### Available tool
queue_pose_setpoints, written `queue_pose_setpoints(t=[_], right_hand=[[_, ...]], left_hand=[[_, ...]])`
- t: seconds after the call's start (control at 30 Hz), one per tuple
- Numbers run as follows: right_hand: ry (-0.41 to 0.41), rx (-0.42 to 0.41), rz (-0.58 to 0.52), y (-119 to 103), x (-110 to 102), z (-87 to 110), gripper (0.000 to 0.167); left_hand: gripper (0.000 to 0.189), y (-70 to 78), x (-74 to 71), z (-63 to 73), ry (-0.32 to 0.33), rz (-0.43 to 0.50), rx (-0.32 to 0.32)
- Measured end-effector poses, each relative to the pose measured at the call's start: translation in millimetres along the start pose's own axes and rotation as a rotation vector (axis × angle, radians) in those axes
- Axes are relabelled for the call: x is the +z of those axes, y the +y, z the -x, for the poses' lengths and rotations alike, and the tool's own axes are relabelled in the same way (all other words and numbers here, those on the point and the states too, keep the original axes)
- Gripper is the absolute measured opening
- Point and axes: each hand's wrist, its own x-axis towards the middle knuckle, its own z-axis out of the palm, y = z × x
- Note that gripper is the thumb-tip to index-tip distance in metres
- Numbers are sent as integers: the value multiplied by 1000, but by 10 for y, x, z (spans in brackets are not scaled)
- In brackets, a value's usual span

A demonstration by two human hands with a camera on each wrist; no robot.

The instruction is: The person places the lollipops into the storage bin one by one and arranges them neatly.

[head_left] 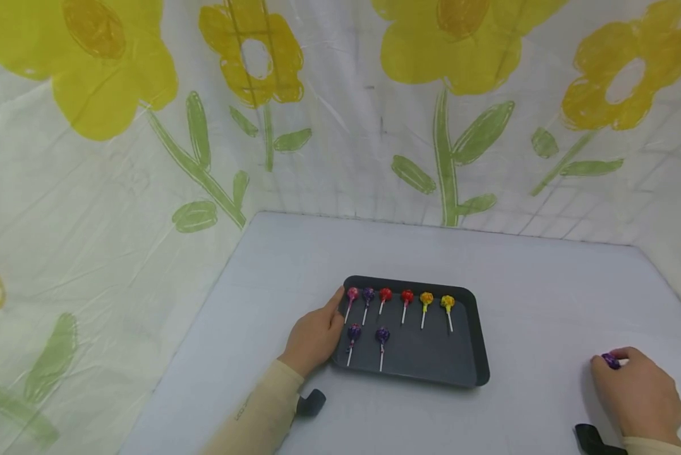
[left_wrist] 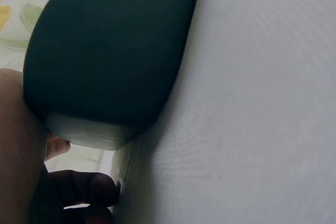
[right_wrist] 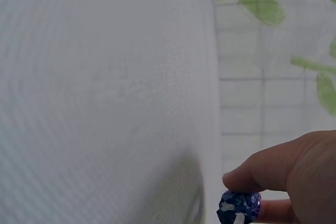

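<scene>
A dark grey tray (head_left: 426, 370) lies on the table, bearing lollipops in two rows. The back row has several: a pink one (head_left: 352, 294), a purple one (head_left: 368, 294), two red ones (head_left: 385, 295), an orange one (head_left: 426, 298) and a yellow one (head_left: 447, 302). Two purple lollipops (head_left: 383, 335) make up the front row, at its left. My left hand (head_left: 313, 338) holds the tray's left edge; its lower fingers (left_wrist: 89, 188) look curled in the left wrist view. Off to the tray's right, my right hand (head_left: 638, 392) pinches a purple-wrapped lollipop (right_wrist: 237, 206) between thumb and finger, just above the table.
The white table (head_left: 536, 303) extends around the tray. A curtain with yellow flowers (head_left: 340, 139) hangs behind and to the sides. Black wrist-camera mounts (head_left: 311, 403) stick out beside both wrists.
</scene>
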Motion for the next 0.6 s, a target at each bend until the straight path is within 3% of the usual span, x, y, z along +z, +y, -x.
queue_pose_setpoints(t=[0.6], right_hand=[[-52, -104, -40, -185, -97, 86, 50]], left_hand=[[59, 1, -4, 3, -12, 13, -17]])
